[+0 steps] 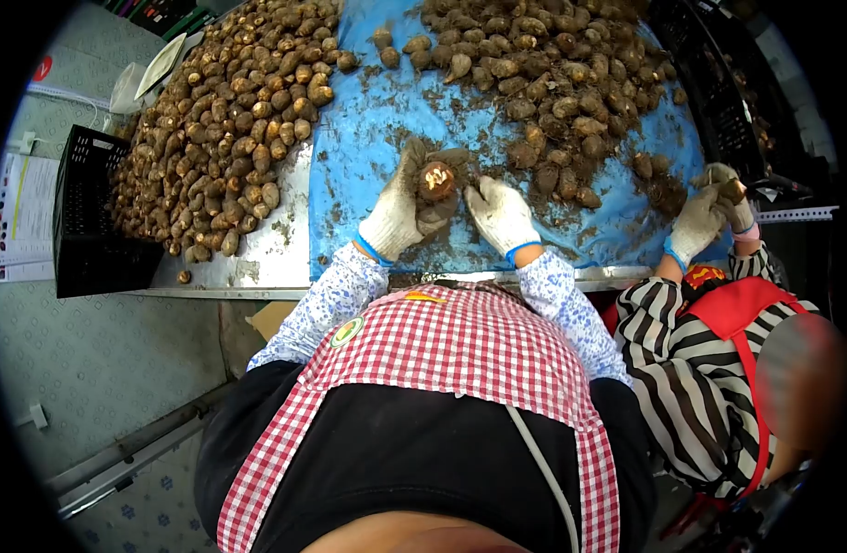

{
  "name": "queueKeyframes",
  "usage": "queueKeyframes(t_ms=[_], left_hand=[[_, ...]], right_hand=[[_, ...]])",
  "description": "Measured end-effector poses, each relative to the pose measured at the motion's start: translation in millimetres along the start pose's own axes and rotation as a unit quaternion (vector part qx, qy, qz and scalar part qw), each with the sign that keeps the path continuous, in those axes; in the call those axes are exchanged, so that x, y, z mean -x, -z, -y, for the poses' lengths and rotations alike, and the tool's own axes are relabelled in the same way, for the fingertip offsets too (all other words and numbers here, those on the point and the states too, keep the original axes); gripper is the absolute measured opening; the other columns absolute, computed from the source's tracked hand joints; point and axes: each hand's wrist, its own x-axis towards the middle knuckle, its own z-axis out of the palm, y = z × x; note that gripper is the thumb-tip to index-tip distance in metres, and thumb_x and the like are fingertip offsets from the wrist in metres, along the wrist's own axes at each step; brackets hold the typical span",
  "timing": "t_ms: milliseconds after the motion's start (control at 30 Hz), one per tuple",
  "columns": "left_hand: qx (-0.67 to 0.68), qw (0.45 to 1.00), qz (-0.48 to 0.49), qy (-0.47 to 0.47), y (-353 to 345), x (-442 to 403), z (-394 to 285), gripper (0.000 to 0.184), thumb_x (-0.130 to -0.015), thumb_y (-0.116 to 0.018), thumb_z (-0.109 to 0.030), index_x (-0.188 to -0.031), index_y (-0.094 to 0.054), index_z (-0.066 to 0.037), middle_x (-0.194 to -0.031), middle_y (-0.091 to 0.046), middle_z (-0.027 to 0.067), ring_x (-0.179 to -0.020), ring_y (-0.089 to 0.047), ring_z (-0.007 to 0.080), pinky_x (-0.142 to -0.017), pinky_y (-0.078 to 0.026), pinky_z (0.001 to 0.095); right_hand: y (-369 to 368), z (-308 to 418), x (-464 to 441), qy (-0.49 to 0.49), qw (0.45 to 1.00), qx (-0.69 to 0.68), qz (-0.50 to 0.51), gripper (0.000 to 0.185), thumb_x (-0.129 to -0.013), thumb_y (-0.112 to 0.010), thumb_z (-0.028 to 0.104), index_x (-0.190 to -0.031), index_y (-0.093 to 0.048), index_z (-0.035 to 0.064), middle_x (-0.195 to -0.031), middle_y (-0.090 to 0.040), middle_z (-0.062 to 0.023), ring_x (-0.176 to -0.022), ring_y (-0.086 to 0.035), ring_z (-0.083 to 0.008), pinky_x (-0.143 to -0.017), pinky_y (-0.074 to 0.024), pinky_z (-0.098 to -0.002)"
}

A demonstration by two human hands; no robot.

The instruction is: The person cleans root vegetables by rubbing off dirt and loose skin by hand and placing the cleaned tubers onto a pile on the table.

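My left hand (400, 205), in a soiled white glove, is closed around a brown taro (436, 181) whose pale cut end faces up. Just to its right is my right hand (500, 214), also gloved, its fingers curled together and apart from the taro. Whatever is in those fingers, if anything, is too small or hidden to make out. Both hands are above the blue sheet (350, 138), which has dirt and root bits scattered over it.
Taros with pale spots form a pile (230, 120) at left, beside a black crate (96, 212). A dirtier, rootier pile (562, 83) lies at back right. Black crates (718, 83) line the right edge. At right, a co-worker's gloved hands (705, 217) hold something brown.
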Motion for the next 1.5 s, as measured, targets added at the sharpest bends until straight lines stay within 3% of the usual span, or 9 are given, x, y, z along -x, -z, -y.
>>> queueKeyframes(t_ms=[267, 500, 633, 767, 867, 1033, 1267, 1400, 1500], left_hand=[[-0.032, 0.992, -0.117, 0.014, -19.9, -10.4, 11.3, 0.058, -0.097, -0.048, -0.055, -0.117, -0.063, -0.003, -0.088, -0.068, 0.0076, -0.058, -0.061, 0.0121, -0.048, -0.054, 0.0244], [-0.119, 0.984, -0.135, 0.000, 8.3, -29.4, 5.1, 0.053, -0.102, -0.040, -0.053, -0.112, -0.065, -0.008, -0.085, -0.067, 0.0051, -0.051, -0.052, 0.0102, -0.037, -0.033, 0.0227], [-0.100, 0.993, -0.062, 0.024, 6.9, -19.2, 9.5, 0.060, -0.098, -0.042, -0.060, -0.118, -0.062, -0.007, -0.092, -0.066, 0.0061, -0.054, -0.053, 0.0109, -0.039, -0.033, 0.0233], [-0.113, 0.982, 0.134, 0.077, 24.1, -9.9, -0.5, 0.065, -0.098, -0.038, -0.061, -0.125, -0.057, -0.005, -0.098, -0.064, 0.0089, -0.066, -0.059, 0.0111, -0.050, -0.049, 0.0236], [-0.184, 0.976, 0.066, 0.097, 9.6, -0.7, -8.4, 0.069, -0.097, -0.037, -0.062, -0.127, -0.054, -0.003, -0.106, -0.062, 0.0106, -0.079, -0.063, 0.0128, -0.064, -0.057, 0.0265], [-0.281, 0.958, 0.020, -0.058, 7.1, -8.1, 4.5, 0.074, -0.093, -0.043, -0.066, -0.127, -0.051, -0.001, -0.115, -0.061, 0.0114, -0.098, -0.063, 0.0176, -0.079, -0.058, 0.0321], [-0.263, 0.955, 0.084, -0.110, -7.5, -3.3, -1.6, 0.082, -0.094, -0.036, -0.068, -0.143, -0.040, -0.003, -0.125, -0.057, 0.0131, -0.103, -0.064, 0.0192, -0.082, -0.059, 0.0312], [-0.266, 0.963, 0.027, -0.025, 4.3, 8.2, -12.6, 0.084, -0.093, -0.030, -0.070, -0.145, -0.034, -0.003, -0.126, -0.056, 0.0161, -0.100, -0.066, 0.0199, -0.073, -0.061, 0.0292], [-0.259, 0.965, -0.037, 0.029, 17.8, -0.6, -7.4, 0.083, -0.094, -0.026, -0.069, -0.143, -0.033, -0.003, -0.126, -0.054, 0.0194, -0.098, -0.067, 0.0210, -0.067, -0.062, 0.0271]], right_hand=[[13.5, 11.4, 7.3, 0.093, 0.994, 0.027, 0.048, 0.026, -0.092, -0.053, 0.023, -0.100, -0.058, -0.0013, -0.091, -0.064, -0.0251, -0.086, -0.064, -0.0434, -0.075, -0.0528, -0.0482], [26.3, -28.8, 16.0, 0.121, 0.989, -0.043, 0.072, 0.035, -0.094, -0.059, 0.022, -0.120, -0.059, -0.0021, -0.092, -0.066, -0.0213, -0.084, -0.066, -0.0347, -0.073, -0.0528, -0.0440], [45.9, -13.6, 19.3, 0.082, 0.985, 0.145, -0.050, 0.033, -0.090, -0.067, 0.033, -0.076, -0.060, 0.0044, -0.064, -0.059, -0.0174, -0.056, -0.060, -0.0285, -0.053, -0.0478, -0.0386], [55.5, 3.9, 10.3, -0.020, 1.000, -0.010, -0.003, 0.034, -0.091, -0.065, 0.037, -0.085, -0.065, 0.0028, -0.078, -0.066, -0.0169, -0.072, -0.065, -0.0306, -0.065, -0.0519, -0.0410], [35.8, 21.2, 4.8, 0.019, 0.869, -0.491, 0.052, 0.028, -0.094, -0.064, 0.029, -0.101, -0.066, 0.0013, -0.096, -0.069, -0.0131, -0.084, -0.066, -0.0206, -0.074, -0.0536, -0.0331], [32.2, 27.0, -0.4, -0.019, 0.831, -0.550, 0.075, 0.027, -0.095, -0.063, 0.019, -0.115, -0.064, 0.0002, -0.107, -0.068, -0.0099, -0.093, -0.063, -0.0131, -0.080, -0.0517, -0.0243], [26.6, 13.2, -15.2, 0.060, 0.991, 0.119, 0.029, 0.009, -0.092, -0.060, 0.007, -0.091, -0.063, -0.0015, -0.090, -0.066, -0.0189, -0.090, -0.067, -0.0296, -0.073, -0.0566, -0.0371], [29.8, -15.8, -16.2, -0.035, 0.832, -0.550, 0.069, 0.026, -0.093, -0.061, 0.007, -0.117, -0.061, -0.0034, -0.121, -0.063, -0.0151, -0.103, -0.064, -0.0188, -0.092, -0.0547, -0.0252], [55.8, 22.2, -7.9, 0.139, 0.927, -0.316, 0.147, 0.045, -0.090, -0.066, 0.012, -0.131, -0.051, 0.0005, -0.129, -0.057, -0.0166, -0.116, -0.059, -0.0277, -0.098, -0.0514, -0.0349]])
